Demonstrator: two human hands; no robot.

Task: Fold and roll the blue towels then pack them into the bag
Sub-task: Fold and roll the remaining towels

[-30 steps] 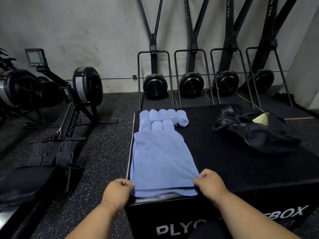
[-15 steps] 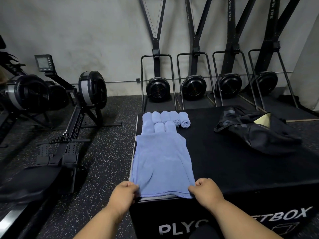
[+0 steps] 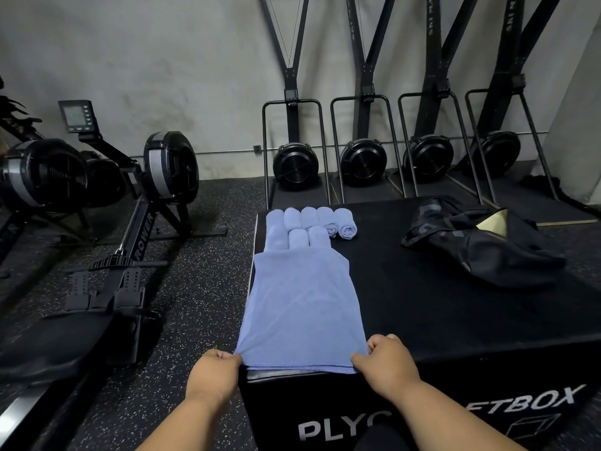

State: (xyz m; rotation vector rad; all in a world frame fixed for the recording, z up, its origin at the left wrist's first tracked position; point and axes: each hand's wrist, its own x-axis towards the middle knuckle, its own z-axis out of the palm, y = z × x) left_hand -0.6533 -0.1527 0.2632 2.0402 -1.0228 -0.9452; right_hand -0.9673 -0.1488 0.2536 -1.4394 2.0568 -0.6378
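The flat folded blue towel (image 3: pixel 302 307) lies lengthwise away from the person on the black plyo box (image 3: pixel 422 320). The left hand (image 3: pixel 214 372) and right hand (image 3: pixel 387 362) pinch its near corners with curled fingers. Rolled blue towels (image 3: pixel 309 222) touch its far end; the black bag (image 3: pixel 481 245) lies well right.

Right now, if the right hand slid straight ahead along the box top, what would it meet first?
Probably nothing soon: the right hand grips the flat towel's corner, with bare plyo box ahead; the black bag sits farther right.

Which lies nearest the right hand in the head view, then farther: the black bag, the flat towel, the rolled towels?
From the right hand:
1. Flat towel, gripped at its near edge.
2. Black bag, right, farther back.
3. Rolled towels, at the box's far left end.
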